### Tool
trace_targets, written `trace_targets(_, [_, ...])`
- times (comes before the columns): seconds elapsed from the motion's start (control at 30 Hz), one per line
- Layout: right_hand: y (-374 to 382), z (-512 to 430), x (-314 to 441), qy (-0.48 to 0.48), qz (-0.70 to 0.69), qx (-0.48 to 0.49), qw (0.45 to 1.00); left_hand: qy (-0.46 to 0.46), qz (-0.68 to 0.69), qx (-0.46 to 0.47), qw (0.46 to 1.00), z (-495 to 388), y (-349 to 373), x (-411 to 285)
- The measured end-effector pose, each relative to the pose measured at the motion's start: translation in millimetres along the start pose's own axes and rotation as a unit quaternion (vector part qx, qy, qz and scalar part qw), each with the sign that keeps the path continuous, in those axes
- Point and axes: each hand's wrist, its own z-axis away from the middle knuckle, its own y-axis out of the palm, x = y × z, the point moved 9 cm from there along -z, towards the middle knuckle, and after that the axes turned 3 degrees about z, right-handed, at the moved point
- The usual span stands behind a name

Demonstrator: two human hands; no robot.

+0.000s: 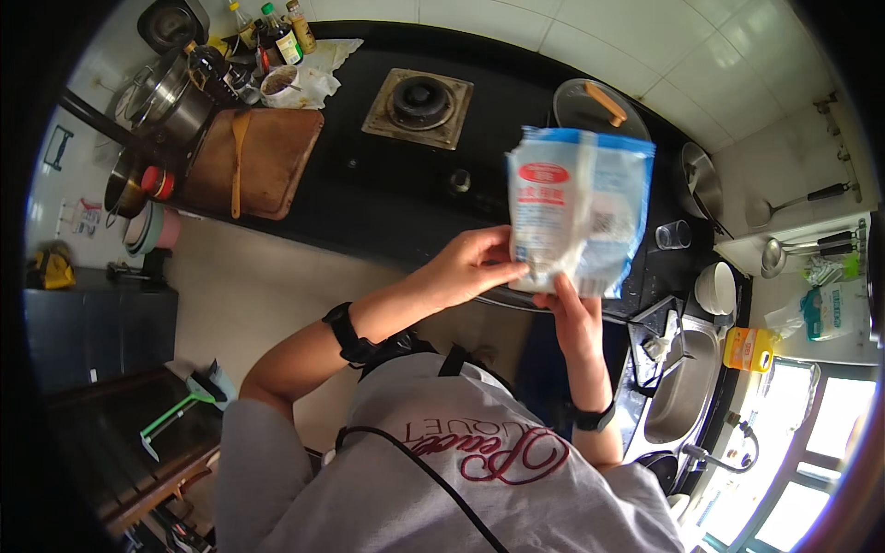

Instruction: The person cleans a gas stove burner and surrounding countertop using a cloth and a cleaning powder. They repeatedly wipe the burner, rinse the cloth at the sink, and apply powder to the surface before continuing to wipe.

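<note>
A blue and white plastic packet [581,214], bearing writing and a printed code, is held up over the dark counter in front of me. My left hand [487,266] grips its lower left edge between thumb and fingers. Lower down, my right hand [570,307] pinches the bottom edge near the middle. Beyond the packet lies a round pan lid [574,114] with a wooden handle. Left of that is a gas burner [422,100] on a square metal plate. What the packet contains is hidden.
On the left, a wooden spatula [239,159] rests on a wooden cutting board [283,159], near bottles and a steel pot [169,97]. To the right are a drinking glass [673,235], white bowls [715,288], a metal sink [681,394] and a yellow jug [748,349].
</note>
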Motion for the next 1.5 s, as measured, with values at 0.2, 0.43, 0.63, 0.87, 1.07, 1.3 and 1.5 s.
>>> trace_targets(0.2, [98,-118,3,-0.157,0.276,0.011,0.948,-0.031,-0.104,-0.132,0.985,72,-161,9])
trace_targets(0.43, [149,-223,-33,-0.203,0.482,-0.026,0.852,-0.124,-0.090,-0.234,0.960,167,-264,34])
trace_targets(0.63, [162,-247,-53,-0.200,0.457,-0.016,0.867,-0.118,0.003,-0.276,0.954,201,-283,39])
trace_targets(0.87, [158,-244,-62,-0.182,0.451,-0.033,0.873,-0.119,0.030,-0.299,0.946,210,-293,43])
trace_targets(1.07, [92,-225,-62,-0.113,0.465,-0.094,0.873,-0.115,0.044,-0.299,0.946,209,-302,45])
trace_targets(1.3, [47,-230,-65,-0.090,0.499,-0.128,0.852,-0.121,0.034,-0.292,0.948,196,-301,41])
trace_targets(1.5, [43,-271,-40,-0.163,0.464,-0.172,0.853,-0.122,0.031,-0.290,0.949,188,-298,35])
